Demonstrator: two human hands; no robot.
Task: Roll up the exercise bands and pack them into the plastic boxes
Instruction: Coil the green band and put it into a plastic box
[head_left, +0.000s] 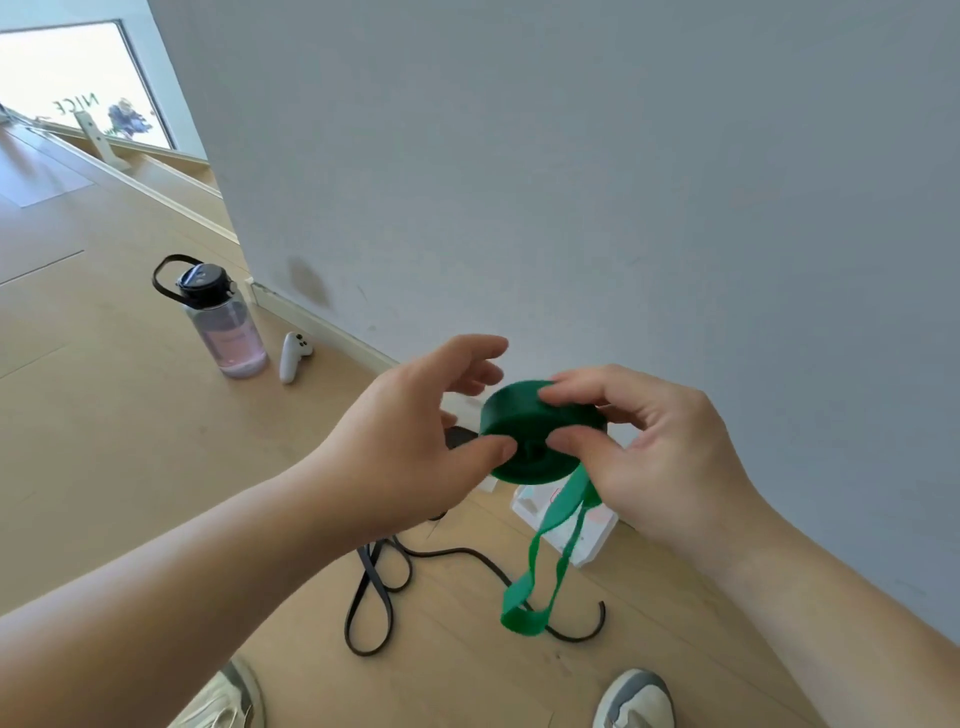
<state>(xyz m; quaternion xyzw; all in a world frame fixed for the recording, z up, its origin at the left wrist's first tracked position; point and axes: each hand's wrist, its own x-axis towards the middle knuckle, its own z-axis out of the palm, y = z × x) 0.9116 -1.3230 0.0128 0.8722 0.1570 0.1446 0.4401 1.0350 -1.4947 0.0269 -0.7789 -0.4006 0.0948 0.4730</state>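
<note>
Two bare forearms reach up from the bottom corners, above a grey-and-white left sneaker (234, 696) and a matching right sneaker (636, 699) on the pale wooden floor (104, 441). At left stands a clear plastic water bottle (226, 327) with a black lid, and just right of it lies a white handheld controller (293, 356). A black rubber band (371, 597) lies in loose loops at lower centre.

Mid-frame, the left hand (410, 441) sets its thumb on the near face of the green rubber exercise band (535, 431), wound into a thick roll, with its fingers (478, 348) curled behind. The right hand (654, 441) pinches the roll's right side between thumb and fingers. A loose green tail (524, 618) hangs below. Behind it, a white plastic box (595, 540) sits by the grey wall (571, 156).
</note>
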